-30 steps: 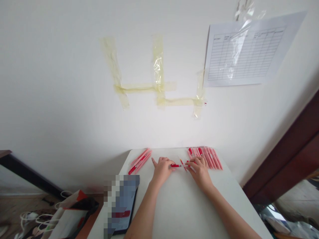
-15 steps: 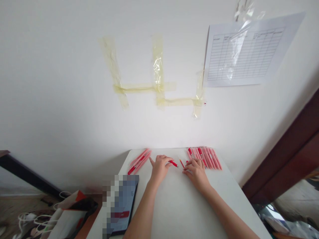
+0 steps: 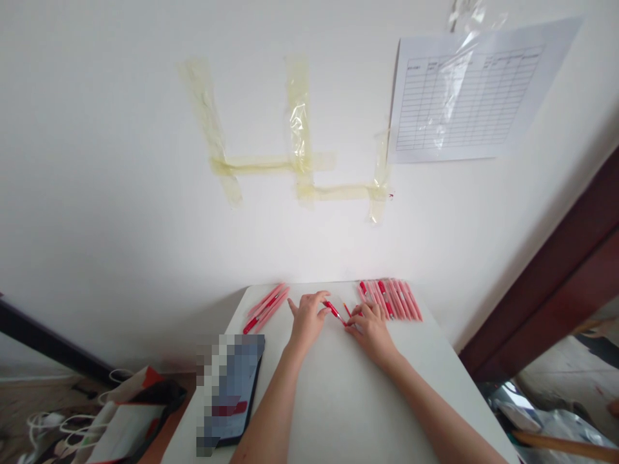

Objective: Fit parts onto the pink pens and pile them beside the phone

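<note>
My left hand (image 3: 306, 319) is closed, thumb and fingertips pinching the upper end of a red pen (image 3: 331, 309). The pen slants down to the right, toward my right hand (image 3: 373, 330). My right hand's fingers are pressed together at the pen's lower end, though exactly what they grip is partly hidden. Just beyond them lies a thin red stick with a yellowish tip, perhaps a refill (image 3: 347, 310). Another small red part shows behind the right fingers. To the left lie several wrapped red pens (image 3: 267, 310); on the right, a row of wrapped pens (image 3: 400, 300).
The white table (image 3: 333, 412) stands against a wall (image 3: 120, 161). A tablet (image 3: 236, 399), partly pixelated, lies at the left edge. Yellowish tape (image 3: 298, 122) and a printed sheet (image 3: 459, 103) are on the wall. Bags and cables (image 3: 120, 419) sit below left.
The red pen's lower end now meets my right fingertips, where a gap showed before. The whole view has shifted slightly, moving everything left and up.
</note>
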Demonstrator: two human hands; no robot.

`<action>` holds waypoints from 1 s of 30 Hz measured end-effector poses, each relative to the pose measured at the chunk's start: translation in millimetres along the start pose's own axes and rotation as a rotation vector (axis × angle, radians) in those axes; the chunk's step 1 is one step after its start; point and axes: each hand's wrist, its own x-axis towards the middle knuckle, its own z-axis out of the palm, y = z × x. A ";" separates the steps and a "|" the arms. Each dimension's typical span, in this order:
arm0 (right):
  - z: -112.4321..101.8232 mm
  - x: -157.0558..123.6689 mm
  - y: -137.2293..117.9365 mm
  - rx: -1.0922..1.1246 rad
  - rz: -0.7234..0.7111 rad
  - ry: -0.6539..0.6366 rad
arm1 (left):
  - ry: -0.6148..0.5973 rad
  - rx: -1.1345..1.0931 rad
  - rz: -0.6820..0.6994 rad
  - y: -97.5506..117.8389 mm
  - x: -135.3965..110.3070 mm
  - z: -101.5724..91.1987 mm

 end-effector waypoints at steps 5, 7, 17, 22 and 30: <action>1.2 0.1 -0.4 -0.022 -0.003 0.014 | 0.010 -0.003 -0.018 1.7 -0.5 -0.9; 1.0 0.3 -0.5 -0.023 -0.004 0.018 | 0.004 0.003 -0.026 2.6 -0.3 -2.5; -2.2 0.1 -2.5 -0.026 -0.007 0.012 | 0.023 -0.044 -0.069 4.5 0.0 -4.0; -0.8 0.2 -2.2 -0.037 -0.006 0.023 | 0.028 -0.070 -0.097 1.9 1.1 -2.8; -2.3 0.7 -4.1 -0.074 0.009 0.053 | 0.045 -0.066 -0.148 -2.1 3.1 -2.4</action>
